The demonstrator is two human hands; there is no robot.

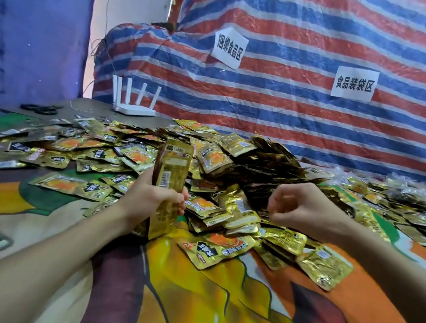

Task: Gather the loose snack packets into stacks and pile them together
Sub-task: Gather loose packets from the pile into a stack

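Gripping a stack (pixel 170 182) of gold packets upright at centre frame, my left hand (pixel 152 196) curls fingers and thumb round its lower half, and the stack's bottom edge hangs just above the cloth (pixel 211 302). My right hand (pixel 299 208) hovers right of centre, fingers curled in toward the palm with nothing visible between them. Loose packets (pixel 215 249) lie scattered flat across the middle of the frame, some face up and some showing their labels, overlapping one another below and between my hands. Behind them, a heap (pixel 262 164) of packets rises just above centre, and more spread off toward the right edge. The cloth underneath is printed in orange, yellow and green (a large fruit-like pattern, as far as I can tell). At upper left, a white router (pixel 134 108) stands at the far edge of the surface, with black scissors (pixel 41 108) lying to its left. A red, white and blue striped tarp (pixel 311 37) fills the upper right, with white paper signs (pixel 354 83) stuck to it.
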